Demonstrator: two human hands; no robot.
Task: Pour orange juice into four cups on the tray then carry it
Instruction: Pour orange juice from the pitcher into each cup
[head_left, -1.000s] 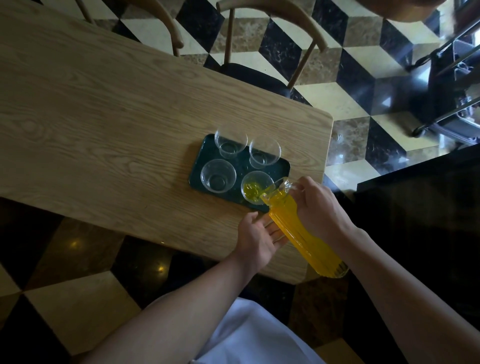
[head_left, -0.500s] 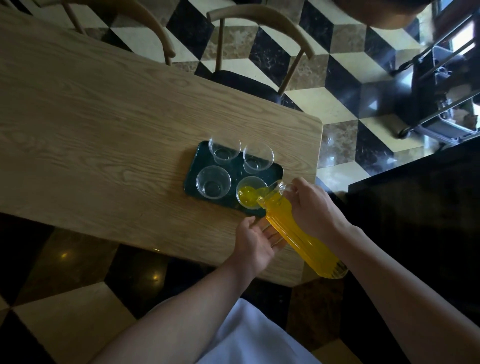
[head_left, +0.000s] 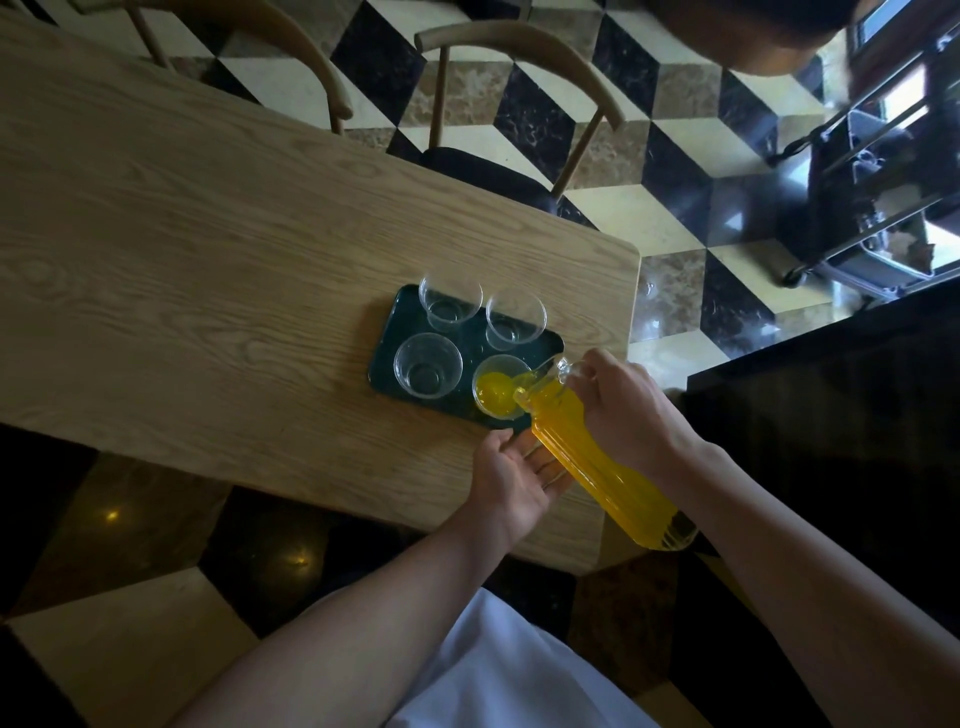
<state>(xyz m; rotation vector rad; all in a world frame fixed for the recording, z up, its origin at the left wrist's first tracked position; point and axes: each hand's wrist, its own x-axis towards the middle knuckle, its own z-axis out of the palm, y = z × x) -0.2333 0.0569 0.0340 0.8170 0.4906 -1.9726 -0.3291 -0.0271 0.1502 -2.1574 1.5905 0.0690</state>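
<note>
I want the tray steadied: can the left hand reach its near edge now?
Probably yes: the left hand lies open under the bottle, beside the tray, with only bare table between.

You're getting 1 view only: head cam, wide-angle, looking steeply down and fwd from above. Sitting close over near table (head_left: 218, 249) corner; both forearms entering from bottom edge. Tray (head_left: 384, 358) landing approx mid-frame. Top of frame reaching chairs (head_left: 524, 47) and checkered floor (head_left: 675, 218) beyond table. Edges bending w/ lens distortion. No 2nd view, so no overlap.
</note>
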